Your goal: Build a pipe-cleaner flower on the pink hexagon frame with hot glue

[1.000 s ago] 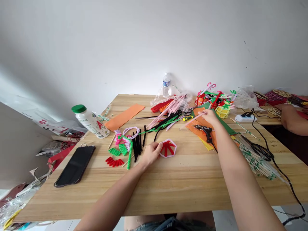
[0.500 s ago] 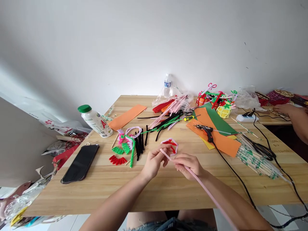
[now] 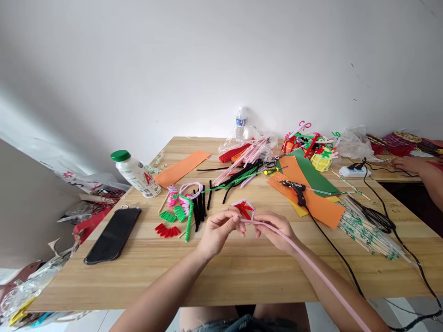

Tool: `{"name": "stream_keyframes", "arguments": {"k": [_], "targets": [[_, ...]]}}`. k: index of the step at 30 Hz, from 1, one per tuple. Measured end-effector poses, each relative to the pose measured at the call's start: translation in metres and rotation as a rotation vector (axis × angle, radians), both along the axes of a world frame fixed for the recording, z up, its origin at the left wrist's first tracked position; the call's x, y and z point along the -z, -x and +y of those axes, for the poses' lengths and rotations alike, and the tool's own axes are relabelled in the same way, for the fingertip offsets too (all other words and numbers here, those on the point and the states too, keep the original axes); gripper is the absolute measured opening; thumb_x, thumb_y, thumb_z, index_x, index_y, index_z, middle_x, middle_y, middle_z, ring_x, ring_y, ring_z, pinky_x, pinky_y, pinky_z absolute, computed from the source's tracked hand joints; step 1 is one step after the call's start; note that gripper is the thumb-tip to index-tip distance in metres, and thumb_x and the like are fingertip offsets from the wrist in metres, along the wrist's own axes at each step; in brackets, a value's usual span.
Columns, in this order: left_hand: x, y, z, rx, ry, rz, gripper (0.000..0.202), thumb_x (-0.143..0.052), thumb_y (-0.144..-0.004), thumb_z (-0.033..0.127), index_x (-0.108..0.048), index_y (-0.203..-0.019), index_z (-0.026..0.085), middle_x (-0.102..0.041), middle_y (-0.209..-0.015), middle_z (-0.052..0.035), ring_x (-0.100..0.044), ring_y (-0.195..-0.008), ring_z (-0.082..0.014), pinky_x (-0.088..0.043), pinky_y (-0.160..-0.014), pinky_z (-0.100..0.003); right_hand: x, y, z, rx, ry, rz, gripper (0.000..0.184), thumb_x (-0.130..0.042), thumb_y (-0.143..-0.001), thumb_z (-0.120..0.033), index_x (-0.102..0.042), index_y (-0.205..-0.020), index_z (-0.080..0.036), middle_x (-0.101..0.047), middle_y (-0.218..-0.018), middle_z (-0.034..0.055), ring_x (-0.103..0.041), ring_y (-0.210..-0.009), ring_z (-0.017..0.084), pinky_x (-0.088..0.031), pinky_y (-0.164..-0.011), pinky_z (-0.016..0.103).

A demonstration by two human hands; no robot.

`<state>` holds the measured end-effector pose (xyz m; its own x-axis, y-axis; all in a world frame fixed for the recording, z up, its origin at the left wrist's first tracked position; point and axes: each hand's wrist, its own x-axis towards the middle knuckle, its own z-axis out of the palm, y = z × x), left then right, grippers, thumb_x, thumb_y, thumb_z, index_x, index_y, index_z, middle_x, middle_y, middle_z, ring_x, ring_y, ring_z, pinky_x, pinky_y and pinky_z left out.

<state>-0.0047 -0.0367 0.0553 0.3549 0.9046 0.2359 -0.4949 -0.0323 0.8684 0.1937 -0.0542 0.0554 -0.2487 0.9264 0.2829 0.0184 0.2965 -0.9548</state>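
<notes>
Both hands (image 3: 217,233) (image 3: 277,230) pinch a pink pipe cleaner (image 3: 313,265), its length slanting toward lower right.

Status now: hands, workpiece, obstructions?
Left hand, right hand: both on long pink fuzzy pipe cleaner. Red-and-lilac fuzzy polygon behind, partly hidden. Black-orange glue gun apart, not blocking.

Hands (image 3: 218,233) pinching pink pipe cleaner (image 3: 312,262) near lilac-rimmed hexagon (image 3: 245,210); glue gun (image 3: 299,193) on orange paper (image 3: 323,210)

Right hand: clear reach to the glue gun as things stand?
Probably yes. The glue gun lies uncovered on an orange sheet, beyond and right of the right hand, with nothing seen blocking; the hand is busy, though, with a pink pipe cleaner.
</notes>
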Motion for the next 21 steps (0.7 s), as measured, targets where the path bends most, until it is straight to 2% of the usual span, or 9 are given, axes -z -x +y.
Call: {"name": "stream_keyframes", "arguments": {"k": [2,5,6,8,10,12,16,18,21], "targets": [[0.0,0.001,0.0,-0.005,-0.1,0.065,0.014,-0.063,-0.082,0.029,-0.069,-0.083,0.017,-0.059,-0.084,-0.0045,-0.061,-0.063,-0.0137,-0.056,-0.059,-0.033,0.001,-0.003,0.003,-0.078,0.26,0.15,0.025,-0.07,-0.078,-0.036,-0.067,-0.097,-0.021,-0.068,-0.084,0.0037,-0.065,-0.066,0.015,-0.055,-0.061,0.031],[-0.004,0.003,-0.002,-0.053,-0.344,0.246,0.013,-0.061,-0.083,0.026,-0.072,-0.086,0.018,-0.058,-0.086,-0.0062,-0.062,-0.072,-0.0151,-0.055,-0.067,-0.032,-0.001,-0.002,0.003,-0.307,0.664,0.268,0.038,-0.068,-0.076,-0.049,-0.066,-0.095,-0.016,-0.068,-0.087,0.007,-0.068,-0.072,0.017,-0.056,-0.06,0.028],[-0.005,0.003,-0.002,-0.072,-0.438,0.307,0.013,-0.061,-0.084,0.024,-0.072,-0.088,0.018,-0.059,-0.086,-0.0069,-0.061,-0.076,-0.0158,-0.054,-0.069,-0.031,-0.001,-0.001,0.003,-0.385,0.756,0.271,0.041,-0.067,-0.076,-0.052,-0.066,-0.092,-0.014,-0.068,-0.084,0.0076,-0.068,-0.069,0.017,-0.056,-0.057,0.027],[-0.007,0.004,-0.003,-0.087,-0.606,0.396,0.015,-0.058,-0.085,0.022,-0.072,-0.091,0.019,-0.06,-0.085,-0.0082,-0.06,-0.081,-0.0167,-0.052,-0.072,-0.03,-0.003,-0.001,0.001,-0.477,0.864,0.278,0.038,-0.068,-0.076,-0.05,-0.064,-0.082,-0.012,-0.066,-0.071,0.0037,-0.062,-0.051,0.011,-0.05,-0.043,0.02],[-0.008,0.006,-0.002,-0.057,-0.724,0.452,0.018,-0.056,-0.086,0.021,-0.071,-0.095,0.019,-0.061,-0.086,-0.0096,-0.06,-0.083,-0.0175,-0.051,-0.074,-0.031,-0.005,-0.002,0.0,-0.475,0.917,0.308,0.029,-0.071,-0.076,-0.041,-0.062,-0.075,-0.014,-0.057,-0.056,-0.0041,-0.043,-0.031,0.003,-0.033,-0.028,0.013],[-0.008,0.009,0.0,-0.002,-0.806,0.505,0.019,-0.055,-0.086,0.022,-0.071,-0.096,0.02,-0.062,-0.088,-0.0104,-0.061,-0.084,-0.0183,-0.051,-0.075,-0.032,-0.006,-0.005,0.0,-0.437,0.944,0.311,0.023,-0.073,-0.074,-0.033,-0.061,-0.072,-0.014,-0.05,-0.05,-0.0082,-0.029,-0.026,-0.001,-0.021,-0.025,0.01],[-0.005,0.011,0.002,0.06,-0.904,0.687,0.02,-0.054,-0.087,0.02,-0.07,-0.097,0.024,-0.066,-0.092,-0.0084,-0.063,-0.086,-0.0195,-0.049,-0.083,-0.032,-0.008,-0.004,0.001,-0.274,0.88,0.213,0.024,-0.073,-0.07,-0.035,-0.062,-0.072,-0.014,-0.049,-0.047,-0.0083,-0.029,-0.026,-0.001,-0.019,-0.024,0.012],[-0.002,0.009,0.001,0.019,-1.003,0.786,0.021,-0.051,-0.088,0.017,-0.069,-0.099,0.023,-0.067,-0.094,-0.0088,-0.063,-0.087,-0.0204,-0.049,-0.082,-0.032,-0.008,0.0,-0.001,-0.159,0.832,0.175,0.027,-0.073,-0.068,-0.038,-0.061,-0.07,-0.014,-0.049,-0.046,-0.0082,-0.03,-0.025,0.0,-0.016,-0.023,0.013],[0.002,0.004,-0.001,-0.126,-1.222,0.873,0.019,-0.049,-0.089,0.014,-0.066,-0.096,0.017,-0.068,-0.091,-0.0102,-0.063,-0.08,-0.0198,-0.05,-0.072,-0.03,-0.007,0.007,-0.004,-0.045,0.767,0.149,0.03,-0.073,-0.066,-0.042,-0.059,-0.067,-0.015,-0.049,-0.044,-0.0083,-0.031,-0.024,0.001,-0.015,-0.023,0.014]]}}
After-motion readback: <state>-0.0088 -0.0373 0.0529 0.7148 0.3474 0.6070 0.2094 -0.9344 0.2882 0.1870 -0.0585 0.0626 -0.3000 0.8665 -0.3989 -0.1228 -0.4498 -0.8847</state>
